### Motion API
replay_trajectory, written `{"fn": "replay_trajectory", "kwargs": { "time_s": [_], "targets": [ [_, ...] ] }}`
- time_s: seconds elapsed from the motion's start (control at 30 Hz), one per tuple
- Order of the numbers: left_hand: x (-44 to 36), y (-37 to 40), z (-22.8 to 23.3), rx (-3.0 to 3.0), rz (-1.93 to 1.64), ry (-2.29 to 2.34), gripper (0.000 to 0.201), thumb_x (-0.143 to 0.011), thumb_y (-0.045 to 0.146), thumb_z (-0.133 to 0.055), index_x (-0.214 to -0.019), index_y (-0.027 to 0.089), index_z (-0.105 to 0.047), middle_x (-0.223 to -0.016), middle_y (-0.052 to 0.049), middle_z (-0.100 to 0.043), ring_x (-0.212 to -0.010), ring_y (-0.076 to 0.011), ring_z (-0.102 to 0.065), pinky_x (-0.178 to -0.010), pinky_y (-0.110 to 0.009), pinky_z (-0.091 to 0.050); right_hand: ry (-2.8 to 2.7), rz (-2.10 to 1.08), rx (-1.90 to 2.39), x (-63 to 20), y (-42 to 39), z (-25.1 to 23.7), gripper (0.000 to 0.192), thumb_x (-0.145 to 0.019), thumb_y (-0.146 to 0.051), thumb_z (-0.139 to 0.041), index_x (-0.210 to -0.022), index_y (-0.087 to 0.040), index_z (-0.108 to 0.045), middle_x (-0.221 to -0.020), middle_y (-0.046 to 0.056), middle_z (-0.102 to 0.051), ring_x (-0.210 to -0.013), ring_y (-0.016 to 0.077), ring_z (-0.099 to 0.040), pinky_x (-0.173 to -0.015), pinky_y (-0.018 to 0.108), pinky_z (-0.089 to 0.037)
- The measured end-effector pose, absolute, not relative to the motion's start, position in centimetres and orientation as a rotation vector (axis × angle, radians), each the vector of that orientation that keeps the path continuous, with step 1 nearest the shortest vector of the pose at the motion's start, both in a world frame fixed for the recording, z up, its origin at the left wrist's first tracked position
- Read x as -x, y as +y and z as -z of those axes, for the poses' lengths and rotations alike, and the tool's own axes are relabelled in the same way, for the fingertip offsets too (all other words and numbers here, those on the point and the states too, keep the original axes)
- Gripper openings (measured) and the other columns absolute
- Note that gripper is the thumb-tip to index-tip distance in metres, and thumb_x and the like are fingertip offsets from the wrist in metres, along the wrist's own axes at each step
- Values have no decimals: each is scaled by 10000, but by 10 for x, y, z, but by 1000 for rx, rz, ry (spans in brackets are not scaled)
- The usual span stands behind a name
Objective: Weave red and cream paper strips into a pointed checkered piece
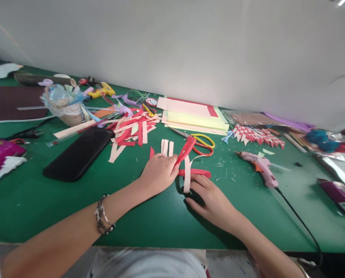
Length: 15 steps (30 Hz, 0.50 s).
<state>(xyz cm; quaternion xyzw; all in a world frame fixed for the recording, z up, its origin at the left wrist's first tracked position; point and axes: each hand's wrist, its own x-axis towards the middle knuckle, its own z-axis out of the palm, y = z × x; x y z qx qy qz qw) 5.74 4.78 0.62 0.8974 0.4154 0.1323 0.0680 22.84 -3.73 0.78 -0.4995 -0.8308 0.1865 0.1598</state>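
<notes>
We seem to be partway along: the loose strips (130,129) in the pile to the far left are already cut, and a red-and-white checkered piece (257,136) to the far right looks woven, but the bunch of paper strips (186,154) at the near centre looks unfinished, its ends standing free. Our left hand (160,173) is closed around it; our right hand (211,197) is half-curled, thumb and fingers apart, beside a pale strip, touching or not we cannot tell. The bunch mixes flat red and pale pink lengths, some curling.
</notes>
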Motion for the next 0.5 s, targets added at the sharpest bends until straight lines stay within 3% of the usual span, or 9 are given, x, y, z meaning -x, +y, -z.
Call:
{"fn": "replay_trajectory", "kwargs": {
  "time_s": [0.2,0.37,0.5],
  "targets": [
    [-56,48,-8,-2698,-397,1244,195,-887,185,-345,-833,160,-531,-695,-33,-629,-707,-213,-597,-647,-310,-427,-2397,-521,1444,-223,-34,-8,166,-812,-179,-501,-972,-189,-544,-1188,86,-492,-1053,216,-493,-871,359,-452],
    [-56,47,-8,-2699,-418,1236,148,-861,213,-399,-752,175,-492,-635,-13,-584,-658,-200,-580,-610,-293,-410,-2356,-457,1458,-219,-32,-8,120,-813,-270,-543,-900,-193,-568,-1060,91,-514,-973,228,-497,-816,377,-452],
    [-56,47,-7,-2681,-438,1244,149,-852,235,-421,-721,184,-472,-595,-2,-551,-618,-188,-556,-569,-272,-383,-2189,-508,1474,-214,-25,-7,119,-790,-279,-577,-876,-197,-581,-881,46,-532,-809,175,-520,-720,314,-449]
  ]
}}
